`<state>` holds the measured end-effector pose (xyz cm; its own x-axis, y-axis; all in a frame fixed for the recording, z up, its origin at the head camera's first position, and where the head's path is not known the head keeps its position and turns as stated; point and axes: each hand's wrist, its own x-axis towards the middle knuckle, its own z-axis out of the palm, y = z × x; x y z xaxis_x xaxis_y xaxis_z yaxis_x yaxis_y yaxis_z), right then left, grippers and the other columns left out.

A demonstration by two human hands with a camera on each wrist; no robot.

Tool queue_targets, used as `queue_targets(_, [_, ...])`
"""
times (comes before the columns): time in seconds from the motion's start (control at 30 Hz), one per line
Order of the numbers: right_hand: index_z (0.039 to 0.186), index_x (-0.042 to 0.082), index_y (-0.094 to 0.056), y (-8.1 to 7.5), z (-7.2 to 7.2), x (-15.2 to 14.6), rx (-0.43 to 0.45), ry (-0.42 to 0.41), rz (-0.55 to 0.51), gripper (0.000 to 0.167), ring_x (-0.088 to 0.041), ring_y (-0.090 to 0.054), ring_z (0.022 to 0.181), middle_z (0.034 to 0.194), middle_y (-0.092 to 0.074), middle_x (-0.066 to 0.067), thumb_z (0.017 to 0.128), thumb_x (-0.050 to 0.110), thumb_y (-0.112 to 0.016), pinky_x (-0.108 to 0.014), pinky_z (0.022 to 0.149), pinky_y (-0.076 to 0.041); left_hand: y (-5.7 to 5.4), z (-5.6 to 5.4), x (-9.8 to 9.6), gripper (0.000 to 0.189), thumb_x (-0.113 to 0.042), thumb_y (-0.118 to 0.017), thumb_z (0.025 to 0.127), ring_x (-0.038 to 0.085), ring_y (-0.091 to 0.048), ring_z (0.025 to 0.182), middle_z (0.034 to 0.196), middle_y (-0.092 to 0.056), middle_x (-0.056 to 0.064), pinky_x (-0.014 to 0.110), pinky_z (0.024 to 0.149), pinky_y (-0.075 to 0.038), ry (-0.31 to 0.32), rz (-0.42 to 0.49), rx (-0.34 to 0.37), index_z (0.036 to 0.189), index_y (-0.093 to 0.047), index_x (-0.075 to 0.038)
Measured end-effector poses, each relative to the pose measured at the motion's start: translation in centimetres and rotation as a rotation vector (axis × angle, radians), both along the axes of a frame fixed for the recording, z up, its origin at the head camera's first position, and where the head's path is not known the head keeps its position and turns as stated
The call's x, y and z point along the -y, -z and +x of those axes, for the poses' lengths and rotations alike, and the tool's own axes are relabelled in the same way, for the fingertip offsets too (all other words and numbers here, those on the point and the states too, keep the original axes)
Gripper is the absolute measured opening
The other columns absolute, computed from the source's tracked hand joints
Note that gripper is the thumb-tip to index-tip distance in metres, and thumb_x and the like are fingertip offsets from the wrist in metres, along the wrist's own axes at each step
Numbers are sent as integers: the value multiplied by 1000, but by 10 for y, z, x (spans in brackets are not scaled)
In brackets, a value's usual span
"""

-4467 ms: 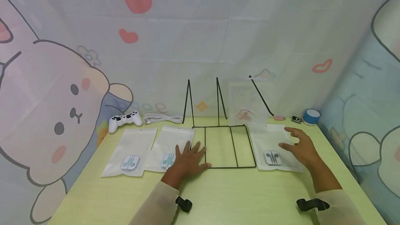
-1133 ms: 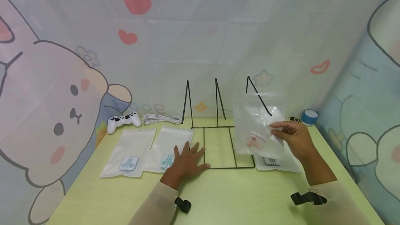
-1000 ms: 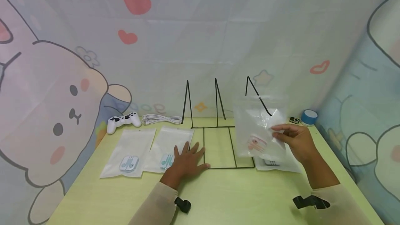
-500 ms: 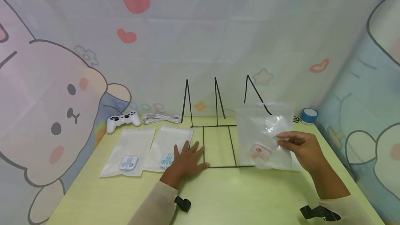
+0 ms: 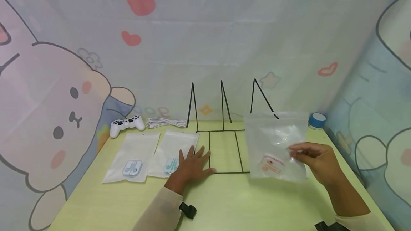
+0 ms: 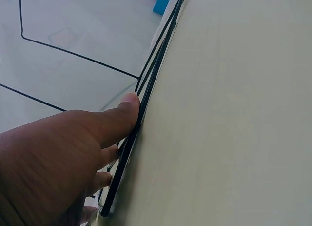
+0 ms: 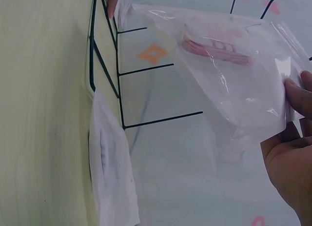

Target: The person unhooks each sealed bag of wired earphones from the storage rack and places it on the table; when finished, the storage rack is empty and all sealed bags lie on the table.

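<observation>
My right hand pinches the right edge of a clear zip bag between thumb and fingers. Inside the bag are pink earphones in a case. The tip of the right prong of a black wire display rack shows at the bag's top edge. My left hand lies with fingers spread over the rack's left side and a white bag with teal earphones. In the left wrist view its thumb rests on the rack's wire.
Another bag with earphones lies at far left. Behind stand a white game controller, a coiled white cable and a blue-lidded jar. In the right wrist view, a white bag lies beside the rack, mostly hidden in the head view.
My right hand has taken hold of the clear zip bag, which hung at the back of the right prong, and drawn it forward and down along the prong. The left hand has stayed put.
</observation>
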<state>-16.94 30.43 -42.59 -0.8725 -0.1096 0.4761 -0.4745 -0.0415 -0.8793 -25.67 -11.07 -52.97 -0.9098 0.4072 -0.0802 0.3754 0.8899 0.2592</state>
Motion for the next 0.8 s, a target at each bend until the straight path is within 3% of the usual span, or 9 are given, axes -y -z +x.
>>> queue_targets(0.4, [109, -7, -83, 1, 13, -4, -72, -106, -93, 46, -11, -80, 88, 106, -86, -1, 85, -38, -59, -19, 75, -63, 1, -1, 0, 81, -75, -51, 105, 47, -18, 170, 182, -31, 5, 85, 126, -8, -1, -1, -4, 171, -41, -30])
queue_targets(0.67, [117, -10, -79, 8, 14, -29, -139, -269, -114, 41, -15, -82, 104, 117, -84, -6, 90, -34, -60, -23, 87, -65, 3, 0, 0, 81, -76, -49, 105, 47, -17, 170, 183, -29, 4, 85, 126, -8, 6, 11, -4, 171, -39, -31])
queue_targets(0.8, [119, -18, -74, 17, 7, -56, -150, -363, -164, 44, -20, -81, 110, 122, -82, -14, 88, -40, -52, -26, 91, -65, 3, -1, 0, 81, -76, -49, 105, 47, -17, 170, 183, -29, 4, 85, 126, -8, 8, 11, -5, 171, -38, -32])
